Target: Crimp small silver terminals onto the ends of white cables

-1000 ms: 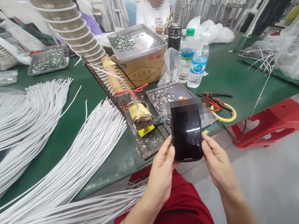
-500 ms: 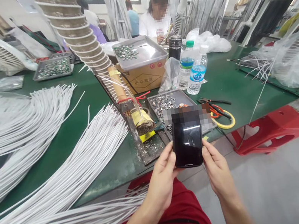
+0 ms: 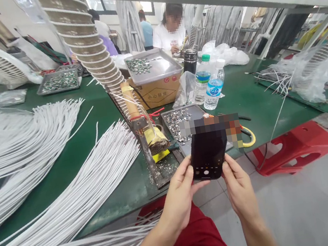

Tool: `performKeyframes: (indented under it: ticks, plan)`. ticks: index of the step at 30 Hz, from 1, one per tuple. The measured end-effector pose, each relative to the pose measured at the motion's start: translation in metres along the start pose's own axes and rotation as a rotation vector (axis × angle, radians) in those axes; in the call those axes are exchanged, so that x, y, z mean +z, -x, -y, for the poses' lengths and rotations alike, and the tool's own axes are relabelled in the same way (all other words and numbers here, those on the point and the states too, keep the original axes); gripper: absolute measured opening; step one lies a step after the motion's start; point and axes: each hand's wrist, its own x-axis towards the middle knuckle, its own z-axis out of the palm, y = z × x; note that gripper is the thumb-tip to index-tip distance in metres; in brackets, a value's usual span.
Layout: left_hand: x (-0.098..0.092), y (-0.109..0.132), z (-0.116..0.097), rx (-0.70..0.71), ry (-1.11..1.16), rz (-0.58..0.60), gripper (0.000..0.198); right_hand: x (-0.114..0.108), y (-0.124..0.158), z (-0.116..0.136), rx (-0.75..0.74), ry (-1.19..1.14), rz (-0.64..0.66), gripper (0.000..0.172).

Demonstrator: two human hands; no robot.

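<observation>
A black phone [image 3: 208, 151] is held upright between my two hands, in front of the table's near edge. My left hand [image 3: 180, 191] grips its lower left side, with thumb and fingers pressed on the edge. On the lower right side, my right hand [image 3: 239, 184] holds it the same way. The screen is dark, with a white round button and small icons near the bottom. Behind the phone lies a grey tray [image 3: 166, 118] of small metal parts, partly hidden. Yellow-handled scissors [image 3: 249, 136] lie to the right of the phone.
Bundles of white cables [image 3: 96, 172] cover the left of the green table [image 3: 241, 97]. A ribbed hose [image 3: 87, 39] hangs over a soldering fixture [image 3: 154, 158]. Two bottles [image 3: 213, 89] stand behind the tray. A red stool [image 3: 297, 149] is at right. A person [image 3: 169, 32] sits opposite.
The phone has tilted and its top has shifted right. Its screen now shows a white button and icons. Both hands keep their hold, and the view has shifted slightly.
</observation>
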Motion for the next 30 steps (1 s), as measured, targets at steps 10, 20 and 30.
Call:
performKeyframes:
  ticks: [10, 20, 30]
  plan:
    - [0.0005, -0.0071, 0.0021, -0.019, 0.073, -0.053, 0.033, 0.0098, 0.0003, 0.0063, -0.017, 0.097, -0.038, 0.056]
    - [-0.0008, -0.0053, 0.001, -0.034, 0.123, -0.046, 0.036, 0.0095, -0.0013, 0.0063, -0.044, 0.103, -0.06, 0.055]
    - [-0.0024, -0.0064, -0.0011, -0.04, 0.089, -0.044, 0.036, 0.0054, 0.0009, 0.0089, -0.096, 0.063, 0.058, 0.053]
